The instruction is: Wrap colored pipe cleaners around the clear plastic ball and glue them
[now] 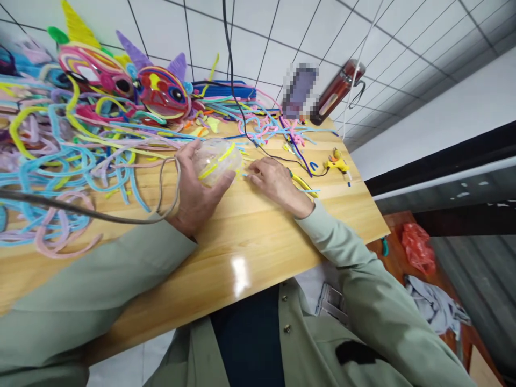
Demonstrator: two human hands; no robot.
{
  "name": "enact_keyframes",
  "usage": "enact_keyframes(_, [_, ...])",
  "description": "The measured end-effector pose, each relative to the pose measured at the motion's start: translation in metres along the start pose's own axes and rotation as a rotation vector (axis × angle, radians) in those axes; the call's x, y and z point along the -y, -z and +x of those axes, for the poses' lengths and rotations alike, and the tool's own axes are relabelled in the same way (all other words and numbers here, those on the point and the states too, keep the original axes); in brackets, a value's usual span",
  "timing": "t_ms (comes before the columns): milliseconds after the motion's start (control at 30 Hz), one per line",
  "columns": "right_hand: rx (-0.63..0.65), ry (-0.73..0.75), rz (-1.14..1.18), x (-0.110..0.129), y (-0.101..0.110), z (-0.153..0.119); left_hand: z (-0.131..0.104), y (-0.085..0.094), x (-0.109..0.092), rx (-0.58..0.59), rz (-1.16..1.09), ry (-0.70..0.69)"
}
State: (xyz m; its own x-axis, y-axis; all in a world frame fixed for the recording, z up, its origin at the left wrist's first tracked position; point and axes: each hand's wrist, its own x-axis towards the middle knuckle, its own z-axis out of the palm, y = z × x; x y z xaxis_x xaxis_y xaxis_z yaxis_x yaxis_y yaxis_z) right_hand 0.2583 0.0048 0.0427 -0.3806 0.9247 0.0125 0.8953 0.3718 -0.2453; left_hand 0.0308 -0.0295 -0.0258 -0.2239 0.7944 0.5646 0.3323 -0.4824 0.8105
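1. Through my head-camera feed I see a round, translucent ball [220,156] above the near-middle of the wooden table [242,236], right of the tangled stems; I cannot tell whether it touches the tabletop.
2. Ball: clear and shiny, plastic-looking, cloudy in places. Two bright yellow strips [226,152] run slantwise across its curved surface, roughly parallel.
3. Left hand [199,191]: grasping the ball from its left and near side, thumb along the near face.
4. Right hand [274,183]: fingers bent, just right of the ball. I cannot tell whether the fingertips pinch anything.
5. Fuzzy stems [108,156]: soft, bendy, looped; blue, yellow, lilac.
6. Behind: two horned heads [164,97], rounded, banded in many colours.
7. Yellow-handled tool [304,185] beside the right wrist; yellow glue gun [337,162] farther right.
8. Table: pale grain, glossy.
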Motion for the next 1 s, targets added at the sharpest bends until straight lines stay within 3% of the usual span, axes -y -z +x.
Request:
enact_keyframes(133, [0.046,-0.004,-0.054,0.009,-0.02,0.01,0.001,-0.002,0.01,0.005,0.003,-0.001])
enact_keyframes(233, [-0.011,0.006,0.012,0.0,-0.025,0.009,0.0,-0.001,0.015,0.017,0.035,-0.049])
enact_keyframes(367, [-0.166,-0.112,0.362,-0.028,-0.013,0.0,-0.003,-0.001,0.015,0.11,0.122,-0.065])
enact_keyframes(500, [-0.264,-0.102,0.764,-0.044,0.006,-0.016,-0.006,-0.001,0.011,0.265,0.14,-0.065])
enact_keyframes(667, [-0.307,-0.129,0.916,-0.032,0.019,-0.035,-0.008,-0.001,0.007,0.37,0.092,-0.105])
enact_keyframes(1000, [-0.295,-0.079,0.946,-0.017,0.012,-0.044,-0.003,0.006,-0.002,0.472,0.058,-0.066])
